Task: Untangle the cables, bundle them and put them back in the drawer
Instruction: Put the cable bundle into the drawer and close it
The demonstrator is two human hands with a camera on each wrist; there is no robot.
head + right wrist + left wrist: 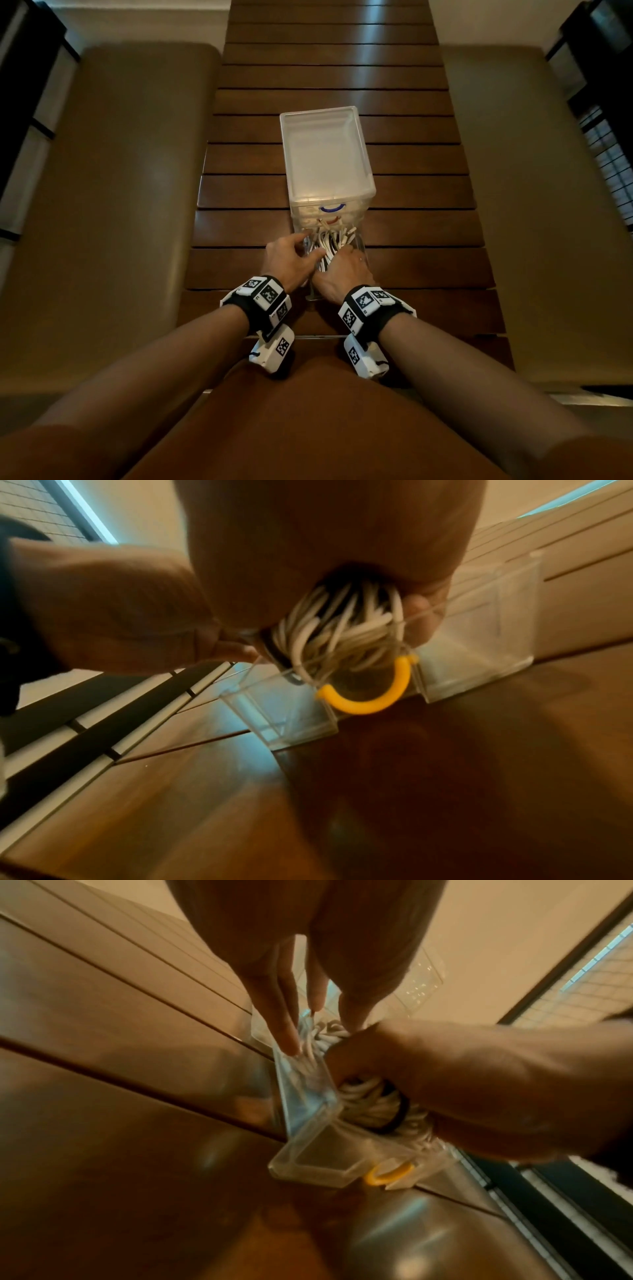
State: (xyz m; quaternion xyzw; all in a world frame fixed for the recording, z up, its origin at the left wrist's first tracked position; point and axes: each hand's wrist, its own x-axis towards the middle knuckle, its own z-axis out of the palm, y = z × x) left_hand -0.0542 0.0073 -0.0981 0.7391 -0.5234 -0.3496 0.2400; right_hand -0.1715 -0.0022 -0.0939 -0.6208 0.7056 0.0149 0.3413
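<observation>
A clear plastic drawer (pixel 360 247) is pulled out of a translucent drawer unit (pixel 325 154) on the wooden slatted table (pixel 411 192). Inside the drawer lies a bundle of white cables (pixel 329 240), looped and held by a black band (pixel 401 1118). My right hand (pixel 342 264) grips the bundle (pixel 342 631) inside the drawer, fingers curled round it. My left hand (pixel 310 246) has straight fingers (pixel 286 1039) touching the drawer's left wall (pixel 308 1096), with its thumb on the cables. The drawer's front carries a yellow handle (pixel 377 704).
The unit's upper drawer has a blue handle (pixel 331 208) and is closed. Padded tan benches (pixel 120 205) run along both sides of the table. Dark window frames (pixel 603 120) stand at the far left and right. My lap lies below the table's near edge.
</observation>
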